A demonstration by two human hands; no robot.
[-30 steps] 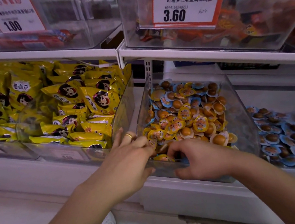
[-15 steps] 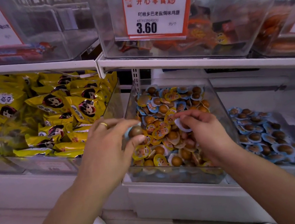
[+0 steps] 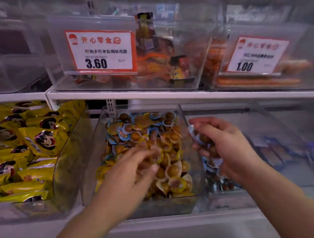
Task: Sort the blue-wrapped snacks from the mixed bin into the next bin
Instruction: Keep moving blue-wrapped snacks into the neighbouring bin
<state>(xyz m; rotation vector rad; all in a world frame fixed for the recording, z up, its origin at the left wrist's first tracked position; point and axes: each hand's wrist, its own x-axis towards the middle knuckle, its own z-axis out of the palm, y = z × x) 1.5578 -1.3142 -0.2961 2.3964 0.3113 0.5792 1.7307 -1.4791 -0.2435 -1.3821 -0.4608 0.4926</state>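
Motion blur smears the right third of the view, so the next bin (image 3: 273, 122) and the blue-wrapped snacks (image 3: 274, 152) lying in it read only as blue streaks on its floor. The left hand (image 3: 127, 175) is blurred too; its fingers (image 3: 148, 160) reach down among the packets in the mixed bin (image 3: 97, 131), and I cannot tell whether they grip anything. The right hand (image 3: 222, 146) is over the wall between the two bins, its fingers (image 3: 202, 120) curled round a few blue-wrapped snacks, brown centres showing.

The mixed bin, clear plastic, holds small round packets, mostly yellow, with blue ones toward the back. To its left a clear bin holds yellow bags (image 3: 34, 144) printed with a cartoon face. On the upper shelf (image 3: 148, 93), clear bins carry price tags reading 3.60 (image 3: 102, 50) and 1.00 (image 3: 254, 54); their contents are hard to make out.
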